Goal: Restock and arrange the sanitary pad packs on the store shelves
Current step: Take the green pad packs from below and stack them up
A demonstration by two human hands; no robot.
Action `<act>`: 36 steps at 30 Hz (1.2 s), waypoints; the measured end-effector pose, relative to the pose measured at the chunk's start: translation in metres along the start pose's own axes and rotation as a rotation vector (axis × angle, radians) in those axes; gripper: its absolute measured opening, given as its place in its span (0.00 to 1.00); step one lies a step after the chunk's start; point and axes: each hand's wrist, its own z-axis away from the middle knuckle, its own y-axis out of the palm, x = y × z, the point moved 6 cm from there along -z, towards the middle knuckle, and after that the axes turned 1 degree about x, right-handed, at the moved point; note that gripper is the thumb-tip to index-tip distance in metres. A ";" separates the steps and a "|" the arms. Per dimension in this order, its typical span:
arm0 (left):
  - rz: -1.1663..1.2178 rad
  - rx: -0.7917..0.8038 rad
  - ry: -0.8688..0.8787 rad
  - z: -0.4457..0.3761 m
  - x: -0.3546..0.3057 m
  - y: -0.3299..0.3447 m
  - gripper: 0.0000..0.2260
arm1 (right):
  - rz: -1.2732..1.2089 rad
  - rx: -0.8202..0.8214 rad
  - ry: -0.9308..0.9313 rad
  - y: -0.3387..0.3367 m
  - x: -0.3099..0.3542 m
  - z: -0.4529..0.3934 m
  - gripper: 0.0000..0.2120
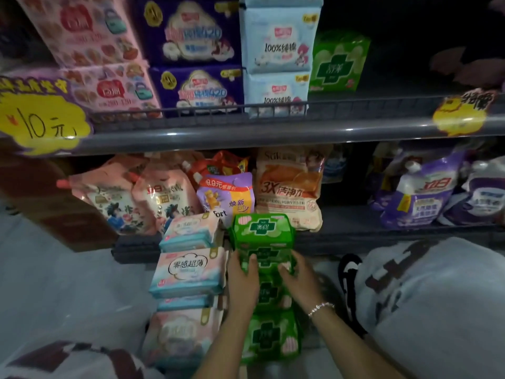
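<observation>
A row of green sanitary pad packs point(263, 231) lies on the floor in front of the bottom shelf. My left hand point(241, 280) and my right hand point(299, 280) grip one green pack point(266, 258) from both sides, thumbs on top. To the left of it sits a row of pink-and-blue pad packs point(188, 272). One more green pack point(338, 62) stands alone on the upper shelf, right of stacked pale blue packs point(277, 41), purple packs point(195, 34) and pink packs point(82, 31).
The upper shelf has a grey rail point(273, 132) with yellow price tags point(41, 119) at both ends; its right part is dark. Detergent refill pouches point(289, 187) fill the lower shelf. My knees in light trousers point(437, 310) flank the packs.
</observation>
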 end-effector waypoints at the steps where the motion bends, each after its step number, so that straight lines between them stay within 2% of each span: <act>1: 0.024 0.013 -0.024 -0.004 0.001 0.003 0.20 | -0.056 -0.014 0.009 0.000 -0.001 -0.004 0.20; 3: 0.057 0.028 -0.082 -0.014 0.007 0.008 0.28 | -0.159 -0.031 0.023 0.000 0.000 -0.011 0.19; 5: 0.067 0.030 -0.121 -0.026 0.012 0.010 0.31 | -0.240 -0.016 0.028 0.002 0.004 -0.019 0.20; 13: 0.094 0.113 -0.283 -0.058 0.032 0.014 0.24 | -0.358 0.063 0.140 0.017 -0.017 -0.057 0.23; 17: 0.134 0.130 -0.249 -0.057 0.021 0.016 0.25 | -0.392 0.048 0.122 0.008 -0.013 -0.056 0.16; 20: 0.035 0.168 -0.178 -0.057 0.011 0.015 0.26 | -0.420 -0.020 0.090 -0.005 -0.011 -0.053 0.09; 23: -0.071 0.182 -0.101 -0.055 0.009 0.010 0.33 | -0.442 -0.077 0.080 -0.022 -0.011 -0.042 0.05; 26: -0.120 0.165 -0.050 -0.048 0.013 0.000 0.35 | -0.506 -0.138 0.081 -0.034 -0.007 -0.022 0.07; 28: -0.053 0.146 -0.065 -0.037 0.007 -0.010 0.33 | -0.553 -0.128 0.101 -0.033 -0.010 -0.010 0.07; 32: 0.167 0.197 -0.171 -0.009 0.006 -0.021 0.17 | -0.621 -0.076 0.124 -0.028 -0.007 0.012 0.07; 34: 0.164 0.190 -0.155 0.001 0.006 -0.028 0.20 | -0.616 -0.066 0.085 -0.032 -0.001 0.017 0.07; 36: 0.173 0.185 -0.155 0.011 0.005 -0.034 0.29 | -0.574 -0.046 0.039 -0.040 0.010 0.021 0.11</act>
